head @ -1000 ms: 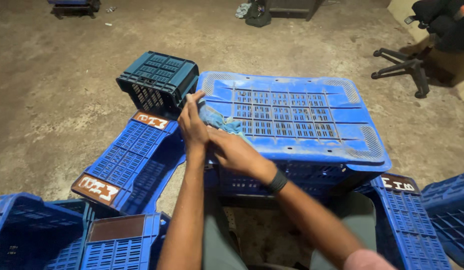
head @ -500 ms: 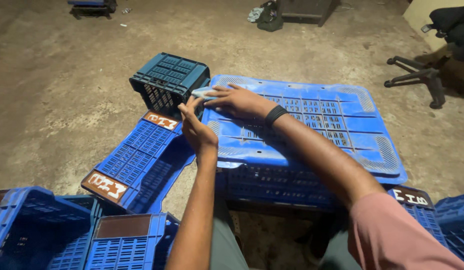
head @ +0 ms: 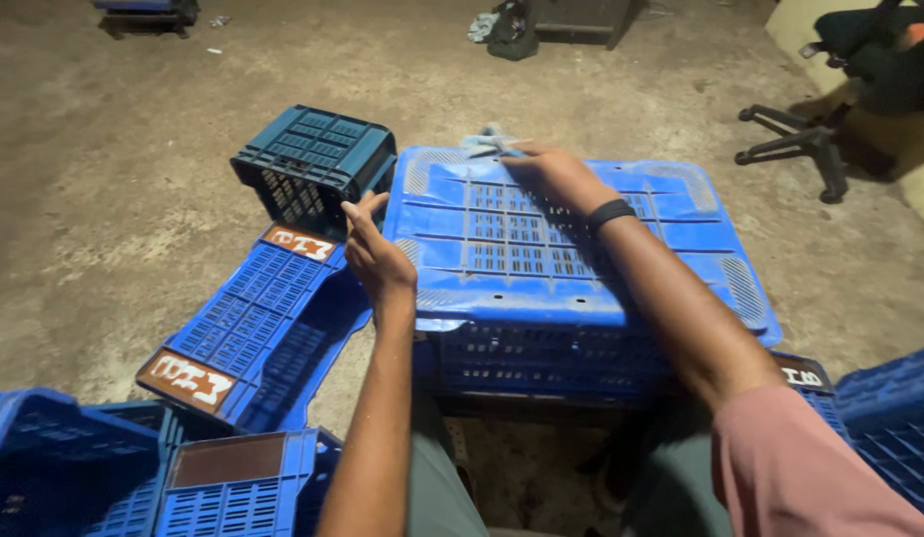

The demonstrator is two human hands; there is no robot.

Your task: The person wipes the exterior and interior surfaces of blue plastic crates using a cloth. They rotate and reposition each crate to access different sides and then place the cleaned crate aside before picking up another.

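Head: right hand [head: 554,171] wipes crate [head: 571,249] (cloth [head: 487,142])

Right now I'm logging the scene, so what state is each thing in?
Big blue crate: upside down, slotted base up.
Cloth: bunched at the crate's far edge, under the right hand.
Left hand: open, at the crate's left edge.
Dark teal crate: tipped on its side.
Office chair: upright, things piled on it.
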